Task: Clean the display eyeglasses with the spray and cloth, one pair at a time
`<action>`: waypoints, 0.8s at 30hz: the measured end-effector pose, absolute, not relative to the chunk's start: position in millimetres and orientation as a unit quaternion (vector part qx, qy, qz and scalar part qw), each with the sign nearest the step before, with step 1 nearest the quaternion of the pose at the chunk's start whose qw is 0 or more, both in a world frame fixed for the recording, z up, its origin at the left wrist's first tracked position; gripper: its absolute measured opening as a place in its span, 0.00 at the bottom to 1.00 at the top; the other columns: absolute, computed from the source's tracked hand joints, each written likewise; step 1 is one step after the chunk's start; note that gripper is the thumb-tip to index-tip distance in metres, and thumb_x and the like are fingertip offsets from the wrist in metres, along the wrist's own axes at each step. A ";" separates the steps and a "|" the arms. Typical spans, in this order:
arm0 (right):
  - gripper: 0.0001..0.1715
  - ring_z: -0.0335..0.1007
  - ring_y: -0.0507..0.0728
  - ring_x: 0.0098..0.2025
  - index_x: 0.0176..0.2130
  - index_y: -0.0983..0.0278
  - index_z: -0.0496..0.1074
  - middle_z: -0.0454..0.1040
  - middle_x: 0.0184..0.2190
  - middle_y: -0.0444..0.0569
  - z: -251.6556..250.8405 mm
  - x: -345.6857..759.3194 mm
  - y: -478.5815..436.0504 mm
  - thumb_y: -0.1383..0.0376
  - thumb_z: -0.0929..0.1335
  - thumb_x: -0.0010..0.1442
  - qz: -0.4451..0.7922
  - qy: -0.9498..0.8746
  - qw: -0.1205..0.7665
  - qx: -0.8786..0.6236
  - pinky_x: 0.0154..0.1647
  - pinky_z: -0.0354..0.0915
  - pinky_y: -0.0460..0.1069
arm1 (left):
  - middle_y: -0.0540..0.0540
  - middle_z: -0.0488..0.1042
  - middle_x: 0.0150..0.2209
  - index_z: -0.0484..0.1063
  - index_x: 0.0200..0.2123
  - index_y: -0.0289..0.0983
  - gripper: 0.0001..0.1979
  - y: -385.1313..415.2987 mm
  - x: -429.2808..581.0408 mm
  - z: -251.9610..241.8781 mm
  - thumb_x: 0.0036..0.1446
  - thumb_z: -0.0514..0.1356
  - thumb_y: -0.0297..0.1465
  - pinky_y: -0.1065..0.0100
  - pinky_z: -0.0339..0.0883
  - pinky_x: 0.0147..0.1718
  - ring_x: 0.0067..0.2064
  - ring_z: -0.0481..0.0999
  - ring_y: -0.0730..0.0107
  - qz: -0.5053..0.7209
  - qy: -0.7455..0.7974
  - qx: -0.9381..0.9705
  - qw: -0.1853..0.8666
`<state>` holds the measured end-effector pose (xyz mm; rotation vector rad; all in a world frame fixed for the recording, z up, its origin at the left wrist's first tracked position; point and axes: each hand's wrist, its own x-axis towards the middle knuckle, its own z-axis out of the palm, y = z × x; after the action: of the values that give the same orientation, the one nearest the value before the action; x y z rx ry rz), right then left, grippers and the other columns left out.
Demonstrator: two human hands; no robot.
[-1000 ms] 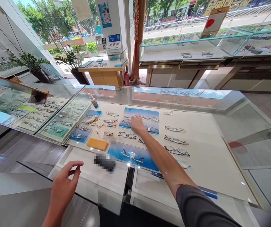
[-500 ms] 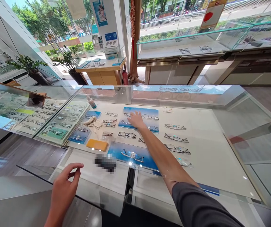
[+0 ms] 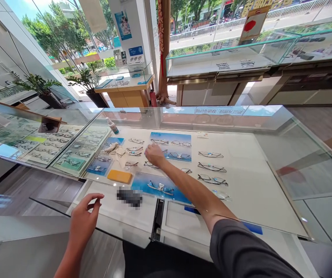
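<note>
1. Shop windows lined the far side of the room, with a potted plant and a fire extinguisher beyond the nearest counter.
2. That glass counter held a white board laid with rows of glasses, and 1 more case of glasses stood along its left side.
3. Right hand, in a grey sleeve, reached across the board with its fingers curled downward. It sat on or just above a pair of glasses; whether it pinched them, I could not tell.
4. Left hand hung empty just off the near edge, fingers loosely curled and thumb apart, near a blurred object.
5. Blue card lay just beyond the right hand, and a second blue card lay nearer, with glasses on it.
6. Yellow pad, cloth and spray bottle sat left of the hand, toward the board's left side.
</note>
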<state>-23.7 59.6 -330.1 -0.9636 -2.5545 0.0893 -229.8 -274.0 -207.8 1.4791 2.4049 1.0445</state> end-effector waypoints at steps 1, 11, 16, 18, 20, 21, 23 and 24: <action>0.21 0.73 0.65 0.53 0.49 0.67 0.84 0.83 0.49 0.62 -325.9 -32.6 44.2 0.61 0.64 0.80 0.037 -0.922 0.210 -0.324 0.57 0.66 0.60 | 0.45 0.88 0.42 0.83 0.39 0.43 0.12 -273.3 -230.5 -208.7 0.62 0.62 0.42 0.64 0.86 0.41 0.37 0.88 0.60 0.347 0.797 0.490 0.067; 0.16 0.72 0.63 0.50 0.43 0.63 0.82 0.83 0.45 0.55 -302.8 -59.2 -58.5 0.63 0.65 0.78 0.120 -0.921 0.265 -0.258 0.55 0.62 0.58 | 0.44 0.88 0.43 0.83 0.41 0.42 0.13 -269.9 -235.8 -218.1 0.64 0.59 0.38 0.64 0.82 0.42 0.38 0.89 0.59 0.340 0.788 0.510 0.059; 0.10 0.72 0.62 0.51 0.43 0.62 0.80 0.83 0.45 0.53 -297.1 -46.8 -100.4 0.65 0.68 0.76 0.192 -0.904 0.264 -0.276 0.54 0.62 0.57 | 0.44 0.88 0.42 0.83 0.41 0.42 0.14 -268.6 -236.5 -222.9 0.64 0.55 0.33 0.60 0.79 0.50 0.45 0.88 0.55 0.335 0.770 0.543 0.018; 0.09 0.71 0.62 0.52 0.44 0.62 0.79 0.82 0.47 0.53 -294.5 -39.1 -115.1 0.64 0.68 0.76 0.228 -0.894 0.259 -0.286 0.54 0.62 0.57 | 0.43 0.88 0.45 0.83 0.41 0.42 0.15 -267.7 -237.6 -225.7 0.65 0.55 0.33 0.59 0.76 0.53 0.48 0.87 0.55 0.334 0.759 0.559 -0.008; 0.11 0.71 0.61 0.53 0.43 0.61 0.78 0.82 0.48 0.52 -291.3 -31.0 -128.2 0.63 0.67 0.77 0.267 -0.883 0.249 -0.295 0.55 0.62 0.56 | 0.43 0.87 0.45 0.83 0.41 0.41 0.15 -266.4 -238.5 -228.5 0.65 0.55 0.32 0.59 0.74 0.53 0.48 0.85 0.56 0.340 0.748 0.569 -0.026; 0.12 0.72 0.61 0.52 0.42 0.61 0.77 0.82 0.47 0.51 -289.3 -26.7 -134.3 0.63 0.66 0.78 0.286 -0.879 0.241 -0.296 0.55 0.63 0.55 | 0.43 0.87 0.45 0.83 0.41 0.41 0.15 -265.6 -238.7 -229.8 0.65 0.55 0.31 0.60 0.74 0.52 0.47 0.85 0.56 0.342 0.744 0.573 -0.034; 0.13 0.74 0.59 0.50 0.40 0.60 0.76 0.82 0.44 0.48 -284.7 -16.3 -145.7 0.63 0.66 0.78 0.325 -0.871 0.222 -0.293 0.53 0.65 0.53 | 0.44 0.87 0.44 0.83 0.41 0.41 0.14 -264.2 -238.4 -232.0 0.64 0.56 0.30 0.60 0.72 0.51 0.46 0.84 0.57 0.338 0.737 0.583 -0.047; 0.13 0.75 0.58 0.48 0.39 0.60 0.75 0.82 0.42 0.47 -281.6 -9.2 -151.1 0.64 0.66 0.78 0.343 -0.868 0.211 -0.291 0.52 0.66 0.52 | 0.45 0.86 0.43 0.83 0.41 0.41 0.14 -263.8 -237.7 -233.1 0.64 0.56 0.30 0.59 0.71 0.50 0.46 0.84 0.57 0.335 0.733 0.589 -0.057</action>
<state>-9.2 -151.1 -281.6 -0.8093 -2.4118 0.9539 -237.7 -263.8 -233.1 1.9208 2.3900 1.0925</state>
